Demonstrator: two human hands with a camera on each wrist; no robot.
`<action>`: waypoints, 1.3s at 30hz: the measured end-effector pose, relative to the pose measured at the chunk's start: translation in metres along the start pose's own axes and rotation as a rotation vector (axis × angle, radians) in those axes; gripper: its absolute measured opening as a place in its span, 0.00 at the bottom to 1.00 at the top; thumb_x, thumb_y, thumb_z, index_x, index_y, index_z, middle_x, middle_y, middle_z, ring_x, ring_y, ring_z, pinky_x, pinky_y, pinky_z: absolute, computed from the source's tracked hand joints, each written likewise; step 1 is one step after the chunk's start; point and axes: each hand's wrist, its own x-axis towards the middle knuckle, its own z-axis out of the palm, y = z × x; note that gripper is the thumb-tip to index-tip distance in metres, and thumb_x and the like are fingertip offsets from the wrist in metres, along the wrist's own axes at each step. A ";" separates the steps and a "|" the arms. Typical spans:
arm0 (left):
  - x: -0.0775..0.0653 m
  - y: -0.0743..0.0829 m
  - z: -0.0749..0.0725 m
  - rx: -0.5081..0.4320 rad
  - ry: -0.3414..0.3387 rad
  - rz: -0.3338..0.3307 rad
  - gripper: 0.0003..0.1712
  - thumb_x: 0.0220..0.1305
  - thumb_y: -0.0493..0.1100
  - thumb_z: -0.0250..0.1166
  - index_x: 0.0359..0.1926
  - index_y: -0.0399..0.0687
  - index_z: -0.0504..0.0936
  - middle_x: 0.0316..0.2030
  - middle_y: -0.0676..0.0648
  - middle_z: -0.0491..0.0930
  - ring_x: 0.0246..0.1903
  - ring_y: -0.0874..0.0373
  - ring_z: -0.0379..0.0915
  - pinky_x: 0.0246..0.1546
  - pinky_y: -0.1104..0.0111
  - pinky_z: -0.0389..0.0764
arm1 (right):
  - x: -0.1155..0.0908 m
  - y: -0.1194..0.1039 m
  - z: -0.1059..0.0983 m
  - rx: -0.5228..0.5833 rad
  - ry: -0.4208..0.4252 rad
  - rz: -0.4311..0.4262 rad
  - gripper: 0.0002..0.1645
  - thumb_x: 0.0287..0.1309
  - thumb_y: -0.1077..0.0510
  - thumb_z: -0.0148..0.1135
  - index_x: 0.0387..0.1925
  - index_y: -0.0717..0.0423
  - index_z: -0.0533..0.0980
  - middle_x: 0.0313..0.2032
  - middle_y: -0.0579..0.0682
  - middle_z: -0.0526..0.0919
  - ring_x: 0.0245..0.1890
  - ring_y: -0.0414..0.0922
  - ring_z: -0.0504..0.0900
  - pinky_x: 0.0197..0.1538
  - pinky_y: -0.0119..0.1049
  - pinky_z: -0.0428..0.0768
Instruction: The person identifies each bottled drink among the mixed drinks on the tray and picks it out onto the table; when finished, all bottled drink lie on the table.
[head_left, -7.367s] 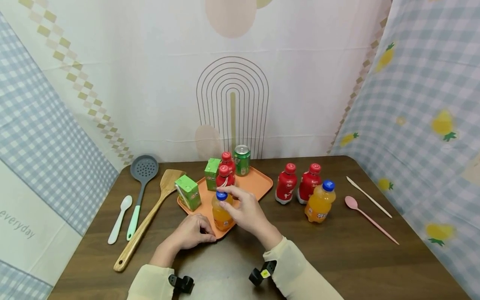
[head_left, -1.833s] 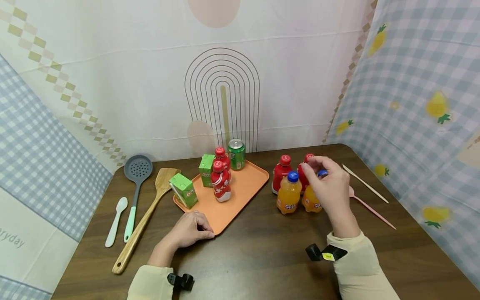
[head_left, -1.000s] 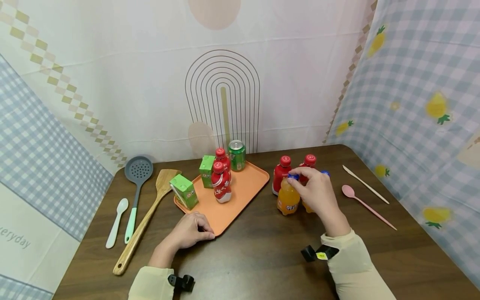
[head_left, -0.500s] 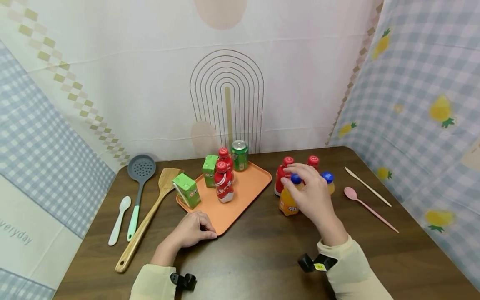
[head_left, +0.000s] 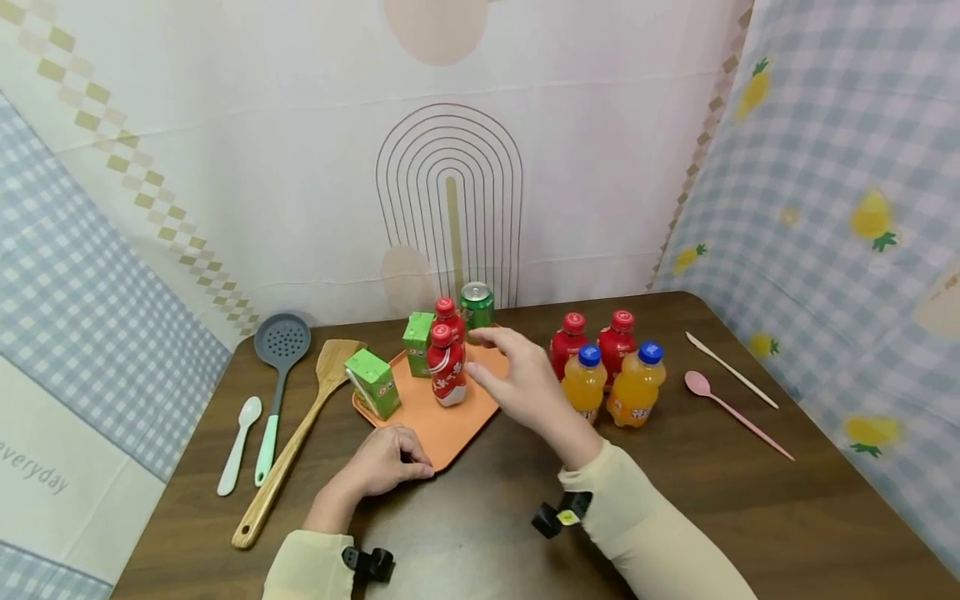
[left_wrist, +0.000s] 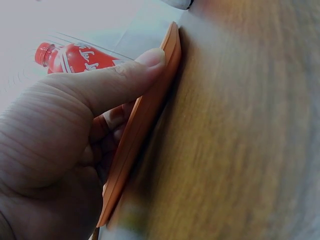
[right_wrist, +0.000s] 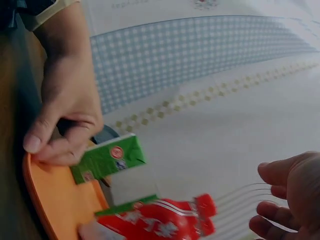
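Note:
My left hand (head_left: pixel 386 462) pinches the near corner of an orange tray (head_left: pixel 442 446); in the left wrist view its thumb lies along the rim (left_wrist: pixel 167 60). My right hand (head_left: pixel 528 387) is over the tray's right side, thumb and fingers spread with nothing between them. Just left of its fingertips stands a red bottle (head_left: pixel 448 377), a second red bottle (head_left: pixel 446 310) behind it. Two green drink cartons (head_left: pixel 372 383) stand on the tray's left side, and a green can (head_left: pixel 477 305) at its far end. In the right wrist view, the front red bottle (right_wrist: pixel 160 220) lies below the fingers.
Two orange-drink bottles (head_left: pixel 637 387) with blue caps stand right of the tray, before two more red bottles (head_left: pixel 567 343). At far right lie a pink spoon (head_left: pixel 697 383) and a pale knife (head_left: pixel 731 369). At left lie a wooden spatula (head_left: pixel 300 442), grey skimmer (head_left: pixel 282 337) and white spoon (head_left: pixel 240 442).
An orange-drink bottle has gone from the tray's near corner to the table at right, where my right hand let it go. That hand has since swung left over the tray; the left stays put.

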 end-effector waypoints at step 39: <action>0.002 -0.004 0.001 -0.007 0.016 0.017 0.06 0.51 0.48 0.75 0.22 0.66 0.86 0.23 0.70 0.76 0.32 0.69 0.71 0.38 0.69 0.72 | 0.040 0.040 0.098 -0.103 -0.012 0.043 0.25 0.61 0.48 0.64 0.60 0.40 0.72 0.53 0.46 0.79 0.51 0.43 0.78 0.48 0.44 0.77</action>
